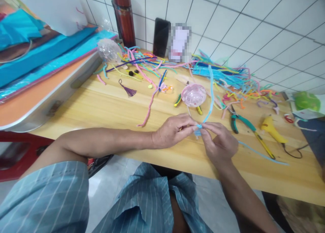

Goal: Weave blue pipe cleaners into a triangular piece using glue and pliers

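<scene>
A light blue pipe cleaner (211, 94) rises from between my fingertips, with its lower part bent into a small bundle. My left hand (172, 130) pinches this bundle from the left. From the other side, the thumb and fingers of my right hand (220, 141) close on it too. Both hands meet just above the table's front part. Just beyond them is a clear pinkish ball (194, 95), with yellow-green tool handles (199, 110) showing from under it. Another thin blue pipe cleaner (266, 155) stretches across the table right of my right hand.
Teal-handled pliers (243, 121), a yellow stick-like tool (264, 145) and a yellow glue gun (273, 130) lie at right. Pipe cleaners (215, 71) pile along the tiled wall. Phones (161, 37) and a red thermos (126, 20) stand behind. A large tray (76, 80) fills the left.
</scene>
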### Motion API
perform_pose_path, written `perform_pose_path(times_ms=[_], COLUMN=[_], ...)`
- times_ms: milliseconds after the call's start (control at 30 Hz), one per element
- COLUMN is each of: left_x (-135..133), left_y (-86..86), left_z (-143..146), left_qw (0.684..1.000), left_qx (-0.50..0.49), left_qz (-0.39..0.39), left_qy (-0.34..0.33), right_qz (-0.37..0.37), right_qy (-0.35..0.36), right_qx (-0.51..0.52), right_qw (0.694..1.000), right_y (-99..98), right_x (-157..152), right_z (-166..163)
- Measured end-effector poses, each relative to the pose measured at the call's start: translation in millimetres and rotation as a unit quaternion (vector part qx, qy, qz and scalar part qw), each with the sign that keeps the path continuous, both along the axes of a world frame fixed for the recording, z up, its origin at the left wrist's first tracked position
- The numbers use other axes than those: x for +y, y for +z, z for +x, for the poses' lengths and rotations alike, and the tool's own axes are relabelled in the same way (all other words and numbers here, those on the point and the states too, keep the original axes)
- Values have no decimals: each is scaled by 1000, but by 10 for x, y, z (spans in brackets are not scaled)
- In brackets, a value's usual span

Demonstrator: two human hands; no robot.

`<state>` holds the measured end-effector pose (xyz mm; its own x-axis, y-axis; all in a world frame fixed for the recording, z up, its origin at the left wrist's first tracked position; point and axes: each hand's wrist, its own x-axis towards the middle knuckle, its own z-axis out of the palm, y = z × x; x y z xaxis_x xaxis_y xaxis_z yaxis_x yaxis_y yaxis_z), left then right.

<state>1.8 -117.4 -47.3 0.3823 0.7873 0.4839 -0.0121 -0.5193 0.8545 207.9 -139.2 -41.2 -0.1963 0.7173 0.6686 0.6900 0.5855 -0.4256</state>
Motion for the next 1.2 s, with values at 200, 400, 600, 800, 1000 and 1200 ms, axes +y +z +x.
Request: perform_pose_path(times_ms=[200, 400, 600, 800, 1000, 1200], left_x=[12, 27, 39, 52, 63, 83], left_y=[-11, -85, -166, -219, -218, -208], left_z=[-10, 12, 30, 21, 15, 19], left_qw=[1000, 998, 994, 982, 978, 982], left_qx=[18, 24, 18, -4, -8, 6], left_qz=[12, 44, 103, 187, 209, 190], left_qy=[-2, -33, -33, -22, -23, 2], right_qz=[-52, -210, -259, -264, -277, -144], right_qy=[24, 14, 75, 129, 119, 99], right_qx=[184, 293, 297, 292, 271, 159], right_qw=[981, 933, 916, 910, 914, 972], right_y=[-23, 79, 100, 114, 131, 114], right_x=[26, 43, 77, 111, 116, 80], right_z=[-41, -61, -13, -2, -14, 34])
